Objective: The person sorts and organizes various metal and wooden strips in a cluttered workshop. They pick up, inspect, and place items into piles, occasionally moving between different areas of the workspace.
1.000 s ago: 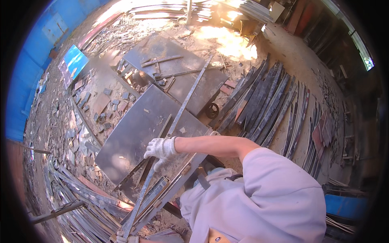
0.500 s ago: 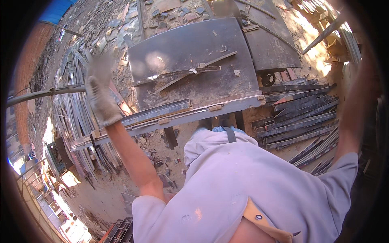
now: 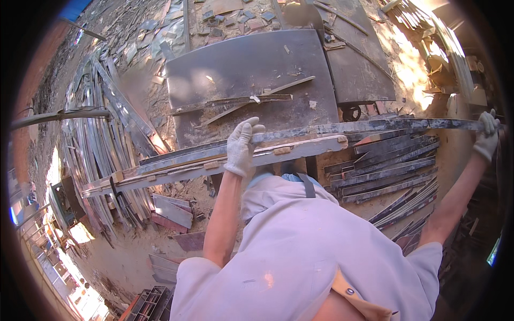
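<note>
A long, narrow, dark-faced wooden strip (image 3: 369, 126) lies across the near edge of the dark work table (image 3: 241, 59) and juts well past it to the right. Near the strip's right end, my right hand (image 3: 486, 138), in a pale knitted glove, is closed around it. My left hand (image 3: 242, 148), gloved too, is curled over the strip near the middle of the table's front edge. Below the strip runs a pale rail (image 3: 310, 148) with small wood blocks along it. Two thin sticks (image 3: 262, 98) lie crossed on the table top.
Dark planks (image 3: 396, 166) are stacked on the ground right of my body. Long thin strips (image 3: 99, 144) lie heaped at the left, beside a metal pole (image 3: 59, 116). A second dark board (image 3: 356, 59) adjoins the table at the right. Scraps litter the ground beyond.
The long strip now reaches out to the right over the plank stack. My left hand has moved right onto it, and my right hand, blurred before, now grips its end.
</note>
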A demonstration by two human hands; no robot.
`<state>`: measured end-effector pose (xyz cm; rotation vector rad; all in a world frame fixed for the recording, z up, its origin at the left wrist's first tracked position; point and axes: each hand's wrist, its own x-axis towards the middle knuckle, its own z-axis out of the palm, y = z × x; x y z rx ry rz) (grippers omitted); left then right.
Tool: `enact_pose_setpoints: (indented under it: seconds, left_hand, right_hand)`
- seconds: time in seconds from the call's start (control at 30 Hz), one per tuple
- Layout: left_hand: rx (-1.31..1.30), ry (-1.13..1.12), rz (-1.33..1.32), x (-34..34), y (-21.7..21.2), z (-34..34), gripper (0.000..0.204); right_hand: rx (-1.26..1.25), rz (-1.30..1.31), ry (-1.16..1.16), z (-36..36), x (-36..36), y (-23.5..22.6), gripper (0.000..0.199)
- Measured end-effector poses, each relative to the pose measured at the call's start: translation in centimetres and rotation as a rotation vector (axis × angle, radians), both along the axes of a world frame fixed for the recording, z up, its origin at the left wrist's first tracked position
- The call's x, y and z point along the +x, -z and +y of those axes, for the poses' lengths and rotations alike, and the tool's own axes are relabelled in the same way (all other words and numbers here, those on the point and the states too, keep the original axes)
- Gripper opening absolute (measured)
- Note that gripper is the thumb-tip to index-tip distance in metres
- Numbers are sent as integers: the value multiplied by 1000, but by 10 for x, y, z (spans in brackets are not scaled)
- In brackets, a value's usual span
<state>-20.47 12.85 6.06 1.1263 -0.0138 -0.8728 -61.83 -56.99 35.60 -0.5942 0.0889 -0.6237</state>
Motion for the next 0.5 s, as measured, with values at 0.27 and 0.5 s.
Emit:
enact_pose_setpoints:
  seconds: [0.27,0.5]
  left_hand:
    - [264,-116,-193,-2,19,18,25]
    - [788,352,-1349,-47,40,-25,85]
  right_hand:
    - [-3,1017,433,133,73,264,30]
    - [-25,1092,383,83,32,341,29]
